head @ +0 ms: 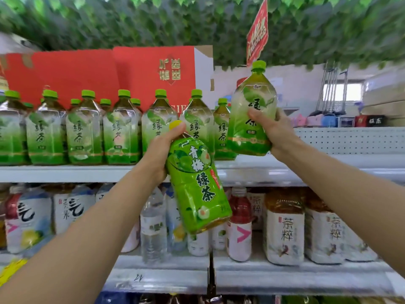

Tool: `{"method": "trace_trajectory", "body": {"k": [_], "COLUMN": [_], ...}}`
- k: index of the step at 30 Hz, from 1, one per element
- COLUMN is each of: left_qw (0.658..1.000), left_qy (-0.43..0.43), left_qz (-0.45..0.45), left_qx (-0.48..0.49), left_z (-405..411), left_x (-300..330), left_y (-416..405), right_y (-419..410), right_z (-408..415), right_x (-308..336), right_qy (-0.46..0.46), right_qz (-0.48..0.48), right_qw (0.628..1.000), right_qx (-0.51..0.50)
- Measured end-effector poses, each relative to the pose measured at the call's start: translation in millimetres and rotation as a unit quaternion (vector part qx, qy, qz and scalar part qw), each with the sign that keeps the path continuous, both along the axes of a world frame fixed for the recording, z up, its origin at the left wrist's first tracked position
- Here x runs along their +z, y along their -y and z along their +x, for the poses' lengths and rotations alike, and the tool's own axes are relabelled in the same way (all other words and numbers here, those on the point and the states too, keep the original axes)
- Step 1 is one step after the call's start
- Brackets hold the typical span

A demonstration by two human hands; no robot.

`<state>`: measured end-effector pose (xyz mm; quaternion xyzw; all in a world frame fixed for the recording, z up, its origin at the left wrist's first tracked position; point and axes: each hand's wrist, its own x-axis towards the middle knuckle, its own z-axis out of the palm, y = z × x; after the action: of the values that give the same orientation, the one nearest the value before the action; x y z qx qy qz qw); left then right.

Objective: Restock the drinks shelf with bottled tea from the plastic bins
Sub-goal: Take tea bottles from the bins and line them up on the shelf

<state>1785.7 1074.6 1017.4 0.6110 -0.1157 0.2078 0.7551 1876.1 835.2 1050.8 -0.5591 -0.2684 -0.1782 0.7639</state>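
**Two tea bottles held up at the green-tea shelf**

The left hand [161, 150] grips a plum green tea bottle [197, 185] by its neck and shoulder, fingers curled round just under the yellow cap. Its all-green label reads 青梅绿茶 in white characters. The bottle's long axis is tilted: cap up and to the left, base down and to the right, and it hangs in front of the upper shelf edge [65, 173] and the row below.

The right hand [278, 130] clasps a green tea bottle [252, 115] round its middle, thumb across the front of the label, which reads 绿茶 (the thumb covers part of the characters). This bottle stands nearly upright, green cap on top and leaning a little to the right, its base just above the upper shelf at the right end of the shelved green tea row [87, 128].

That row stands upright with green caps, each label showing 绿茶. Behind it are red cartons [98, 71] with gold characters too blurred to read. A red hanging sign [258, 34] dangles from the leaf-covered ceiling [197, 20].

On the lower shelf [285, 279] stand white-labelled bottles marked 茶粹 [284, 229], a red-capped drink with a pink arrow mark [240, 224], clear water bottles [153, 227] and others with brush-style lettering I cannot make out.
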Motion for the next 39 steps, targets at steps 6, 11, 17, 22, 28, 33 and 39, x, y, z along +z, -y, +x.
{"method": "trace_trajectory", "body": {"k": [6, 11, 17, 22, 28, 33, 39], "left_qw": [1.0, 0.999, 0.999, 1.0, 0.998, 0.994, 0.974], "left_qy": [-0.001, 0.001, -0.002, -0.004, 0.049, 0.093, 0.201], "left_qz": [0.011, -0.005, 0.001, -0.002, 0.019, 0.047, 0.104], "left_qx": [0.004, -0.035, -0.04, -0.031, -0.023, -0.032, -0.001], "left_z": [17, 33, 37, 32, 15, -2, -6], "left_x": [-3, -10, -8, -10, -1, 32, 66], "left_y": [-7, -18, -19, -17, -1, 45, 115], "right_y": [-19, -16, -13, -19, -33, -29, 16], "right_z": [38, 56, 55, 30, -65, -114, -98], "right_x": [-13, -15, -10, -4, -54, -90, -68], "right_qy": [-0.045, -0.075, -0.067, -0.047, 0.18, 0.04, 0.096], "right_qz": [-0.036, -0.072, -0.143, -0.259, -0.245, -0.291, -0.228], "right_qw": [0.998, 0.99, 0.979, 0.964, 0.934, 0.954, 0.955], "right_qx": [0.029, 0.095, 0.126, 0.025, -0.188, -0.061, -0.161]}}
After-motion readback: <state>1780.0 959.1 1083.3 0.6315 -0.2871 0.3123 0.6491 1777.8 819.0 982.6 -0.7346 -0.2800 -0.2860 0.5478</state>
